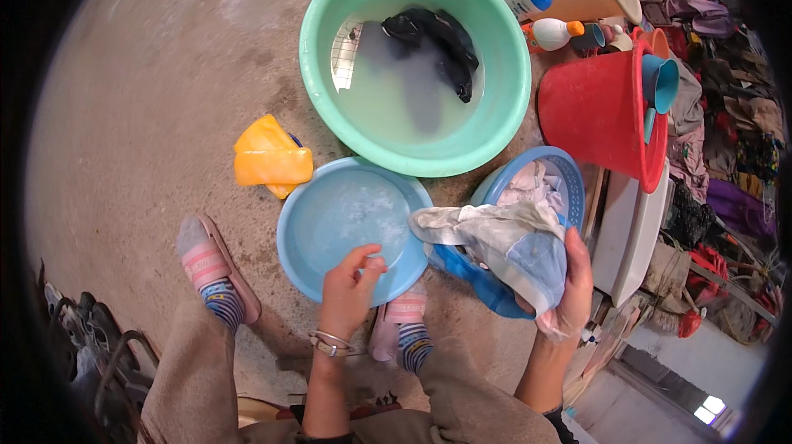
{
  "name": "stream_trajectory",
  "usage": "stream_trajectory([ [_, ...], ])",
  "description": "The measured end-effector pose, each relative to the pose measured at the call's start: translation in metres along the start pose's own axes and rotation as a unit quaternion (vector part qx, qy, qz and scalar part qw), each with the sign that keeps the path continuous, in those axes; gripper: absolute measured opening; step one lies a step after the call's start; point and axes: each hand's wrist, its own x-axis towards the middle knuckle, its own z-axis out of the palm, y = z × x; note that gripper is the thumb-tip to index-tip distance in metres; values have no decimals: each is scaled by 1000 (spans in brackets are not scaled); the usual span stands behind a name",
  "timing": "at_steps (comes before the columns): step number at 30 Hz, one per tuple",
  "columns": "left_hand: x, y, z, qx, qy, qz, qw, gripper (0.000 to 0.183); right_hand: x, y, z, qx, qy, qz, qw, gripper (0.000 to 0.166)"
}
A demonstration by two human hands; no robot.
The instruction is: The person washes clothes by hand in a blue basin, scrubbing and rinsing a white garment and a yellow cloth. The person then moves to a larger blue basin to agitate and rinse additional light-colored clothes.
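Note:
My right hand (569, 295) grips a crumpled white and light-blue cloth item (520, 246), its narrow white end hanging over the rim of a light-blue basin (289, 258). Bright blue fabric (479, 283) hangs just below it; whether it is the same piece I cannot tell. Over the near side of that basin is my left hand (348, 289), fingers loosely curled, thumb and forefinger slightly apart, with nothing visible in them. Water with whitish patches fills the basin. Behind it stands a larger green tub (315, 85) of cloudy water, where a black garment (442, 41) lies partly submerged.
A folded yellow packet (272, 156) lies left of the basins. At right are a blue basket (572, 178) holding pale clothes, a red bucket (585, 103) with a blue scoop (659, 82), and bottles (550, 33). My slippered feet (207, 261) flank the light-blue basin.

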Motion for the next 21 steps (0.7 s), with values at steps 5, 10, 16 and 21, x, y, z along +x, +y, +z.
stream_trajectory([
  [5,-2,-20,33,-157,-26,-43,986,34,-30,-8,6,-117,-87,-75,986,48],
  [10,-4,1,56,-353,-10,-121,928,44,-49,-13,18,-206,-45,-77,975,73],
  [16,7,9,56,-473,29,-89,876,44,-55,-24,6,-280,-55,-92,954,55],
  [21,19,8,50,-525,-3,-90,846,37,-56,-31,3,-327,-67,-113,936,54],
])
